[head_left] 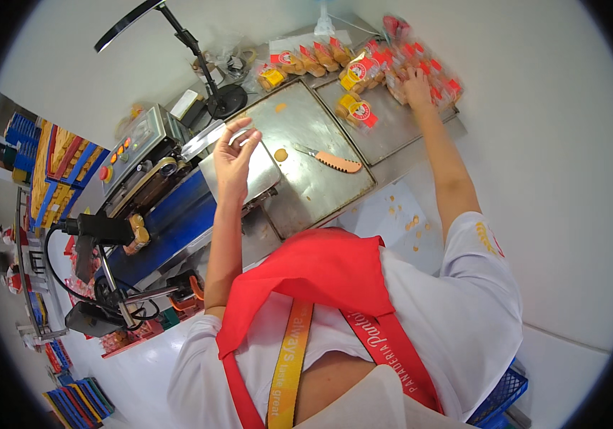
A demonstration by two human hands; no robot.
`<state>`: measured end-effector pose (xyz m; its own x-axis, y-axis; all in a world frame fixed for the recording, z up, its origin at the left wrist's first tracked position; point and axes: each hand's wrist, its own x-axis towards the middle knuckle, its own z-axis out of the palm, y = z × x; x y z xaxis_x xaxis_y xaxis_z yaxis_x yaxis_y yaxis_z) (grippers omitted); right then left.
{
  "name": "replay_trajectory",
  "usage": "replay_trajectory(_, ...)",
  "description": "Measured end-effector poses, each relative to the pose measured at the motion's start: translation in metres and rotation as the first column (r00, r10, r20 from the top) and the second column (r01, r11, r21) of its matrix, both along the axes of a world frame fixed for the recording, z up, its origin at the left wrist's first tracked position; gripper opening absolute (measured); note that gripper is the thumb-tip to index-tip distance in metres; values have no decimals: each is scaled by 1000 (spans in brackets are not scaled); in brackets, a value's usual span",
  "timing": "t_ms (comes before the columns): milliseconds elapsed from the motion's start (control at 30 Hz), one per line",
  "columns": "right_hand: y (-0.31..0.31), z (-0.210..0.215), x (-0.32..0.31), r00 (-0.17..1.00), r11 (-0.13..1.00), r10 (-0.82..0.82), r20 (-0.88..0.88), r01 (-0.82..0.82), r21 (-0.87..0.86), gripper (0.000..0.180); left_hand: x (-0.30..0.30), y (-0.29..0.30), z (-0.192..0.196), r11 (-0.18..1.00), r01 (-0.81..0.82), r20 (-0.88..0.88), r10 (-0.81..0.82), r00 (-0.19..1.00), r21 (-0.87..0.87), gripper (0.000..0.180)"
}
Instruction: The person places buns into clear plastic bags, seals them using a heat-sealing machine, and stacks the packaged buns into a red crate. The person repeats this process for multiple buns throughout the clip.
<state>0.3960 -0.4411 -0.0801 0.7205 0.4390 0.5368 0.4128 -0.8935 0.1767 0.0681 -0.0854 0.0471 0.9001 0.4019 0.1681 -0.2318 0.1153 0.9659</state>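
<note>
Head view: bagged packs with red labels (pixel 444 77) lay heaped at the far right of the tabletop (pixel 405 169), and the right hand (pixel 416 87) was in among them, its fingers bent over the wrappers; whether that grip pinched a pack, I could not tell. Just nearer, a separate yellow-and-red pack (pixel 358 112) lay on the right metal tray (pixel 386 146). To the left of the heap, more packs (pixel 311 60) stood in a row along the back. On the left metal tray (pixel 314 196) lay an orange-handled knife (pixel 335 161), near a small round brown piece (pixel 281 154). The left hand (pixel 238 154) was raised, its grip spread, thumb and fingers apart, beside clear plastic film (pixel 203 140); contact was unclear. Farther left ran a blue conveyor belt (pixel 178 212) carrying another pack (pixel 136 234), with a button panel (pixel 135 146) behind it and a black-based lamp (pixel 226 101) beyond.
</note>
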Motion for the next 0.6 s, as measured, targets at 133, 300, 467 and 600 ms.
replay_trajectory(133,32,64,-11,971,972,228,-72,-222,81,25,-4,-9,-7,989,-7,-20,10,1000,149,37)
replay_trajectory(300,94,183,-111,893,853,400,-209,-279,440,32,12,-42,15,672,-143,177,18,984,727,54)
replay_trajectory(467,148,229,-184,611,565,702,-367,-163,809,36,38,-54,33,706,-327,415,51,908,628,53)
replay_trajectory(600,154,245,-191,599,565,775,-201,-516,644,32,38,-36,40,840,-150,306,-20,952,522,49)
